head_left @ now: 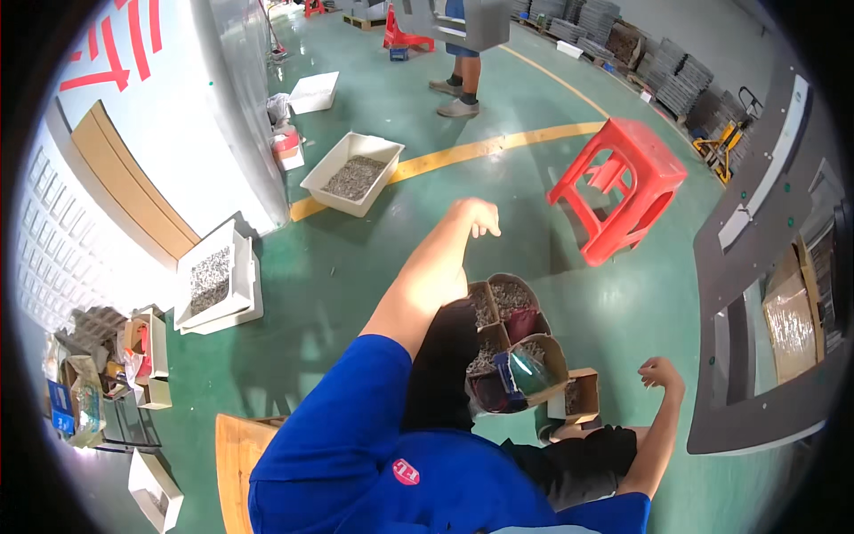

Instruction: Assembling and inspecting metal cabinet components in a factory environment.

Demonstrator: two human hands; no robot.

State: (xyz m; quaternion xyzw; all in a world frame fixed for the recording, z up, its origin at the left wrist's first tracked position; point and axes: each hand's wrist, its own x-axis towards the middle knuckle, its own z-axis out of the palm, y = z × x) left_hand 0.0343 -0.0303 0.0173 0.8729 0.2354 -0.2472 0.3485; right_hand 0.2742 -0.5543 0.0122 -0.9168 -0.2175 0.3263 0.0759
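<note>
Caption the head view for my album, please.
Left hand and right hand near bins of small parts, a red stool ahead on the green floor.

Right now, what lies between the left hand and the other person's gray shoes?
In the head view, a yellow line on green floor separates the left hand from the shoes.

Illumination bright. Glare spot on the yellow floor line point(498, 142) beyond the left hand point(480, 217); white wall panel point(173, 125) farther left, near washed out. Soft shadow on the green floor point(307, 276) left of that hand. Outer edges curved, corners black.
</note>
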